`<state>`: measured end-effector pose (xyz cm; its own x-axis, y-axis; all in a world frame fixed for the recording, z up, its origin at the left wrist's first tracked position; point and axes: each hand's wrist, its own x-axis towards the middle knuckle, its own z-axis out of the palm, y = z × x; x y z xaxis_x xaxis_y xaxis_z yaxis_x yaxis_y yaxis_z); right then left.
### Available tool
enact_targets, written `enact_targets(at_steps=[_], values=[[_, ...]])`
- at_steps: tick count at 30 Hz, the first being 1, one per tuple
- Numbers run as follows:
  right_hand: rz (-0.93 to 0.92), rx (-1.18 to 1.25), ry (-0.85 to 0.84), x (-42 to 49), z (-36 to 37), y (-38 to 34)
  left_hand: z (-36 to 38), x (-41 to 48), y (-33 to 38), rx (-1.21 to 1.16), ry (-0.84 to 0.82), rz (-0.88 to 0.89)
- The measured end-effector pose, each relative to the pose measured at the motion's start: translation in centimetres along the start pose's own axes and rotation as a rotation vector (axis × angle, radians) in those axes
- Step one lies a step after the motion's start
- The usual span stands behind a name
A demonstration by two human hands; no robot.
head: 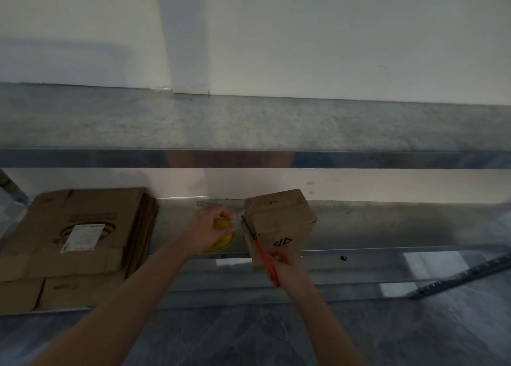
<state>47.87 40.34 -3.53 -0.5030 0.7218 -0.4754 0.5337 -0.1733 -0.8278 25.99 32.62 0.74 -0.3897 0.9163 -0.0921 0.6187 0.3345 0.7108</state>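
A small brown cardboard box (282, 219) stands tilted on the lower metal shelf (387, 222). My right hand (284, 266) grips an orange-handled cutter (262, 252) whose dark blade lies against the box's left edge. My left hand (207, 224) holds a yellow tape dispenser (221, 235) just left of the box. The dispenser is partly hidden by my fingers.
A stack of flattened cardboard boxes (77, 233) with a white label lies at the shelf's left end. An upper metal shelf (276, 125) runs across the view against a white wall. A metal rail (456, 280) lies on the grey floor at right.
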Motion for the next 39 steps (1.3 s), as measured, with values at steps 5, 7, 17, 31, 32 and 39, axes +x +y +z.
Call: enact_targets(at_steps=[5, 7, 17, 31, 32, 39], values=[[0.023, 0.013, 0.002, 0.3, -0.1, 0.4, 0.1, 0.0, -0.2, 0.039, -0.016, 0.025], [0.021, 0.004, -0.003, 0.3, 0.0, 0.4, 0.2, 0.0, -0.3, 0.032, -0.018, 0.015], [-0.013, -0.107, 0.008, -1.1, -0.8, -0.9, 0.4, 0.4, -0.9, 0.009, 0.011, -0.015], [-0.323, -0.789, 0.442, -8.0, -13.8, 3.3, 0.3, 1.3, -0.5, 0.054, 0.096, -0.052], [-0.289, -0.778, 0.484, -7.8, -15.3, 4.4, 0.4, 1.4, -0.5, 0.055, 0.109, -0.050], [0.054, -0.681, 0.496, 1.8, -18.1, 8.9, 1.3, 1.0, -0.6, 0.064, 0.183, -0.080]])
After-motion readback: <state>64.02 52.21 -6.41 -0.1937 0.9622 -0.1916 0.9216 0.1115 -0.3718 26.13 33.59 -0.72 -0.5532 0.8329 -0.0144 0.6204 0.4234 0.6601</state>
